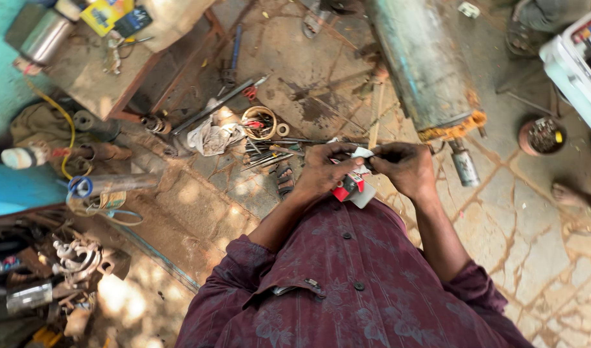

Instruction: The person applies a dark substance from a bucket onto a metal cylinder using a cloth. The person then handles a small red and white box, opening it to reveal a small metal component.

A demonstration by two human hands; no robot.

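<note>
The person stands over a cracked stone floor (534, 225) and holds a small red and white paper packet (352, 185) in front of the maroon patterned shirt (353, 283). The left hand (324, 173) grips the packet from the left side, with its fingers closed around it. The right hand (405, 169) pinches the upper white edge of the packet with its fingers pressed together. On the floor just beyond the hands lie thin metal hand tools (269, 154), a round tin with small parts (258, 122) and a large rusty metal cylinder (424, 64).
</note>
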